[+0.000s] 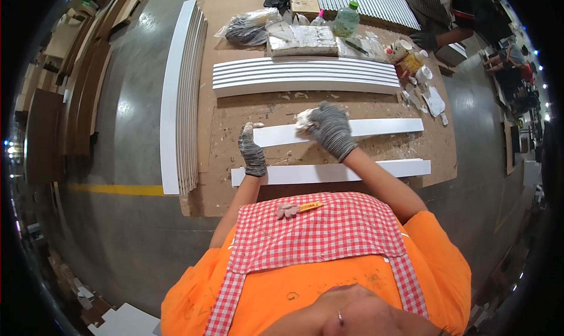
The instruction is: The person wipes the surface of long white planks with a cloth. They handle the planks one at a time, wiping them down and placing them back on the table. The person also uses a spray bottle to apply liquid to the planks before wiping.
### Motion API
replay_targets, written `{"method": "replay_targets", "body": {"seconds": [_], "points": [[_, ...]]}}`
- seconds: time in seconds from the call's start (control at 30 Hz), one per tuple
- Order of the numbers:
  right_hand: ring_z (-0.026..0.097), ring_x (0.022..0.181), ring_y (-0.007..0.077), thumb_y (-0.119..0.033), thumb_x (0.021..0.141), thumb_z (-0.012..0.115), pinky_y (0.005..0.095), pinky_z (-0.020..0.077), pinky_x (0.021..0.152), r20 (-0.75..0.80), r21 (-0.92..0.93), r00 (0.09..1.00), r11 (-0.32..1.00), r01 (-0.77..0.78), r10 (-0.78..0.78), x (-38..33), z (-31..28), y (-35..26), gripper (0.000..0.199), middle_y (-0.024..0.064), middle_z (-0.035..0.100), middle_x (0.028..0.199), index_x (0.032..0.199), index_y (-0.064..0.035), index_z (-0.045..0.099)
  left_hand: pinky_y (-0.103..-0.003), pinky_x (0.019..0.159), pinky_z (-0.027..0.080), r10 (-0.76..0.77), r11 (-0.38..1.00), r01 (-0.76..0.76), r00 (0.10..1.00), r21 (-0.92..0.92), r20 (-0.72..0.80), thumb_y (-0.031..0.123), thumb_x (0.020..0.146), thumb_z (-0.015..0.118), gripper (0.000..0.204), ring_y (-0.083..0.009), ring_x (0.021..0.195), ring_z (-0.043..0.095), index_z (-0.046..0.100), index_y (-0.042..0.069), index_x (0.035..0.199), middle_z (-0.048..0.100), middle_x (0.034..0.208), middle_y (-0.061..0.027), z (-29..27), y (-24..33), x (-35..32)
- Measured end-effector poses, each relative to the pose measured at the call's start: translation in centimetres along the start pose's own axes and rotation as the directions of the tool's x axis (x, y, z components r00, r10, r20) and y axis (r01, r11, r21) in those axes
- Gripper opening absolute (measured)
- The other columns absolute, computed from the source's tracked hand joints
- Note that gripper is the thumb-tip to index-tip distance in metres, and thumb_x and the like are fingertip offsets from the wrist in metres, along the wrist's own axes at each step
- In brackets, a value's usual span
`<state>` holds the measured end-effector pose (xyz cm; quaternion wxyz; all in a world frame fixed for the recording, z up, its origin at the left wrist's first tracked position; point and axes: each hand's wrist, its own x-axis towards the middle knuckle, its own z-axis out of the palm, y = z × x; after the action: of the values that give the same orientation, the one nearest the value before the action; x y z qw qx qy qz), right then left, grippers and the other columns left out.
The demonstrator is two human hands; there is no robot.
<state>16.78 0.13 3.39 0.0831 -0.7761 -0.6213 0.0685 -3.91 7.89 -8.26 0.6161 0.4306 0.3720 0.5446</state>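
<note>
Resting nearest the body, on the red-checked apron, lies a small yellow-handled tool, kept within reach. Beyond it, 1 white strip waits on the brown work board. The left hand, gloved, pins the end of a second white strip with its fingers together so it cannot slide, while the right hand closes around a pale wad, pressing it onto that strip. Farther off sit 5 stacked slats.

Brown worktable, putty-smeared.
Carrying white slats singly, a row of slats, a tall edge stack, green bottle, plastic bag, cups.
</note>
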Motion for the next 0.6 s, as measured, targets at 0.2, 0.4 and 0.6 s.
{"method": "replay_targets", "body": {"seconds": [0.2, 0.4, 0.6], "points": [[0.06, 0.095, 0.0277, -0.049, 0.075, 0.068, 0.0418, 0.0467, 0.083, 0.022, -0.017, 0.995, 0.995, 0.101, -0.1, 0.4, -1.9, -1.1, 0.04, 0.0122, 0.062, 0.098, 0.09, -0.0117, 0.07, -0.03, 0.082, 0.047, 0.092, 0.99, -0.09, 0.996, 0.111, -0.017, 0.02, 0.1, 0.043, 0.026, -0.0158, 0.085, 0.06, 0.061, 0.001, 0.095, 0.065, 0.09, -0.0075, -0.2, 0.1, 0.0], [0.057, 0.095, 0.0291, -0.032, 0.078, 0.068, 0.0445, 0.0437, 0.083, -0.036, 0.021, 0.999, 1.0, -0.009, 0.01, -0.4, -0.5, -0.1, 0.027, 0.0112, 0.059, 0.099, 0.096, -0.0112, 0.068, -0.028, 0.081, 0.043, 0.139, 0.976, -0.13, 0.989, 0.173, -0.041, 0.02, 0.099, 0.04, 0.031, -0.0139, 0.081, 0.056, 0.061, 0.001, 0.088, 0.064, 0.085, -0.006, 0.1, 0.5, -0.6], [0.058, 0.09, 0.0289, -0.031, 0.071, 0.074, 0.0422, 0.0451, 0.081, -0.021, 0.25, 0.976, 0.944, 0.214, -0.216, -1.1, -1.1, 1.8, 0.027, 0.0107, 0.06, 0.092, 0.089, -0.0123, 0.07, -0.033, 0.087, 0.047, 0.594, 0.529, -0.583, 0.773, 0.617, 0.221, 0.013, 0.099, 0.039, 0.025, -0.0169, 0.087, 0.061, 0.061, 0.001, 0.1, 0.066, 0.091, -0.0081, -0.1, 0.4, 0.1]]}}
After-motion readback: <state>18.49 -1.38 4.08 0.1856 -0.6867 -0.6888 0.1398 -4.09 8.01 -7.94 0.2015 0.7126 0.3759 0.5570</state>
